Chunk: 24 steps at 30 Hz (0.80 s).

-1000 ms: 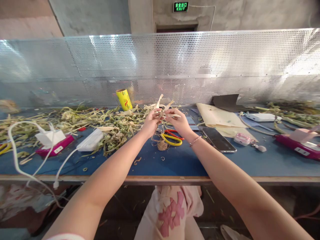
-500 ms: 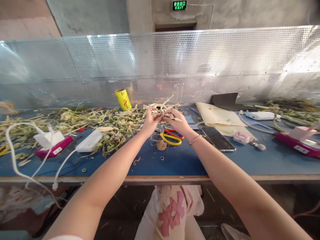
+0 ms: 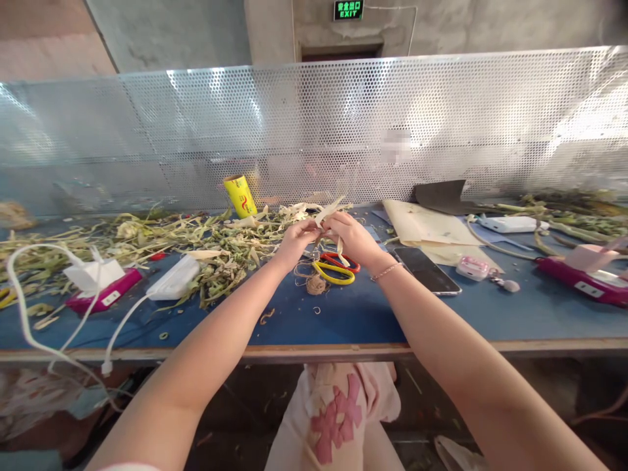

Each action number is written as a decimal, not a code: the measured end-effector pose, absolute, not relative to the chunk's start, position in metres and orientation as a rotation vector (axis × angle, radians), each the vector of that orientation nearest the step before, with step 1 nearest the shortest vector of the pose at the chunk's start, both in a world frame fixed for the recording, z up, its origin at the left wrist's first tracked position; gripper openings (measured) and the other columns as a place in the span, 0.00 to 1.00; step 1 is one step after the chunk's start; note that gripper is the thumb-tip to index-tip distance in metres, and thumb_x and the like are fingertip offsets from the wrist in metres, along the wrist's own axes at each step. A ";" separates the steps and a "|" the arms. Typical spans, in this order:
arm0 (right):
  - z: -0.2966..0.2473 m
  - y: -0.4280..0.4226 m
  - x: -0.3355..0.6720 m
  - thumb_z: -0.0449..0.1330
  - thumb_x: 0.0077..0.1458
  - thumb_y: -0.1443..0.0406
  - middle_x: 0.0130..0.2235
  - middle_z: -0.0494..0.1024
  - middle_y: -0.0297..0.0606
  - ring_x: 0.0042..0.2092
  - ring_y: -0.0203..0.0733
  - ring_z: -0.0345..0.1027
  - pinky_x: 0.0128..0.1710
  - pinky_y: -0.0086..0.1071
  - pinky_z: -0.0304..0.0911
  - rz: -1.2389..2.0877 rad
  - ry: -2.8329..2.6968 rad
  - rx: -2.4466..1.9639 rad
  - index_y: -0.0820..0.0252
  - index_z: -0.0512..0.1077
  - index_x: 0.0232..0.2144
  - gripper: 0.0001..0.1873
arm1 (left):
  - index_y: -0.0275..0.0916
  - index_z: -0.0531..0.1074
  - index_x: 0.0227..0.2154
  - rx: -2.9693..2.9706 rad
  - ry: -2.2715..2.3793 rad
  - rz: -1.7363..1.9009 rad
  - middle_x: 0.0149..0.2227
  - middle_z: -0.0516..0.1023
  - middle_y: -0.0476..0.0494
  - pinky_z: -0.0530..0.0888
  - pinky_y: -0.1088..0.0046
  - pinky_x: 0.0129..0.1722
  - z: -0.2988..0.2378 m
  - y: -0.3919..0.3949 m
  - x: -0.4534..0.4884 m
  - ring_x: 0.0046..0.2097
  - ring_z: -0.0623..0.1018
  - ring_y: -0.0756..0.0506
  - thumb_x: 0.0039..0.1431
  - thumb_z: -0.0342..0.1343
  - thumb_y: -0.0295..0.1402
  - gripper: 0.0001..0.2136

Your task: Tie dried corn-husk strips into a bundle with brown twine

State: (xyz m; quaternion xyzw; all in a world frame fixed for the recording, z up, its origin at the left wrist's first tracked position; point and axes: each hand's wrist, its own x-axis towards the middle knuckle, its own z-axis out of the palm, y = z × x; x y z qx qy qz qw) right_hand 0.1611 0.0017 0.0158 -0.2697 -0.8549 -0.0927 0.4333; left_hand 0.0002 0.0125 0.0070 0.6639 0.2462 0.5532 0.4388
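Left hand (image 3: pixel 297 241): pinching a pale dry strip (image 3: pixel 330 210) between thumb and fingertips, above the middle of the table (image 3: pixel 294 327). Right hand (image 3: pixel 350 237): bending over the same strip and gripping near its lower end, fingertips meeting those of the left hand or nearly so. Long axis of the strip: rising from the meeting fingertips towards the far edge of the table, slanting rightwards. Extending thus beyond the grip, with the free length passing just beside the right knuckles, nearer to the right hand than to the left. Hanging below the right hand, towards the near edge: a second pale length (image 3: pixel 340 250), perhaps belonging to the same strip.

Resting between the hands and the near edge: a ball of twine (image 3: pixel 316 284), a yellow handle (image 3: pixel 343 282) and a red handle (image 3: pixel 357 267), both looped. Spreading towards the left side of the table: a heap of dried leaves and stalks (image 3: pixel 223 281). Lying right of the hands: a phone (image 3: pixel 432 271), partly disappearing behind the right wrist.

Hiding behind the fingers: exact contact points and any join between the two pale lengths. Disappearing under the hands: whatever the handles are serving. Running out of view: both side edges of the table.
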 end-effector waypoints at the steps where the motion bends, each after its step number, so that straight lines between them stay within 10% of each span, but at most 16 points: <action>1: 0.016 0.002 0.162 0.48 0.58 0.64 0.36 0.70 0.42 0.42 0.43 0.63 0.44 0.40 0.62 -0.271 -2.143 -0.688 0.58 0.68 0.32 0.09 | 0.37 0.74 0.28 1.662 0.641 1.391 0.28 0.75 0.49 0.67 0.73 0.36 0.008 0.011 0.000 0.32 0.72 0.50 0.45 0.59 0.34 0.07; 24: 0.012 -0.001 0.158 0.47 0.58 0.65 0.35 0.72 0.43 0.39 0.44 0.64 0.40 0.40 0.64 -0.535 -2.037 -0.743 0.58 0.70 0.32 0.12 | 0.36 0.63 0.16 1.344 0.747 1.596 0.17 0.71 0.52 0.71 0.76 0.29 0.010 -0.002 0.020 0.23 0.72 0.54 0.40 0.63 0.40 0.15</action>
